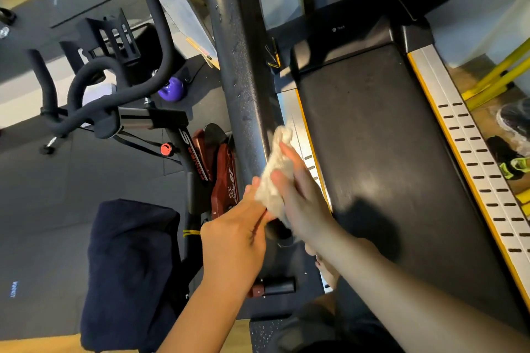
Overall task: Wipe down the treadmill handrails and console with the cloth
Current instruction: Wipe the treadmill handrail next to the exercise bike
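The cloth [274, 178] is bunched against the near end of the handrail [241, 80], caught between my two hands. My right hand [301, 198] lies over it with fingers fairly straight, pressing it onto the bar from the belt side. That hand is blurred, so I read its pose loosely. My left hand [235, 235] pinches the cloth's lower corner with curled fingers, right at the rail's near end.

I judge this to be the handrail step, on the lower stretch of this one rail. Beyond the hands the bar carries droplets, so the next move calls for sliding the cloth away from me up the tube with firm pressure. The other rail and the console, neither of which I can see, are not yet done.

Right of my right hand runs the treadmill belt [372, 152]. Left of my left hand stands an exercise bike [183, 149]. Its black slotted holder [114, 34], well beyond the hands, shows nothing inside that I can make out. A purple kettlebell [171, 89] sits on the floor near it.
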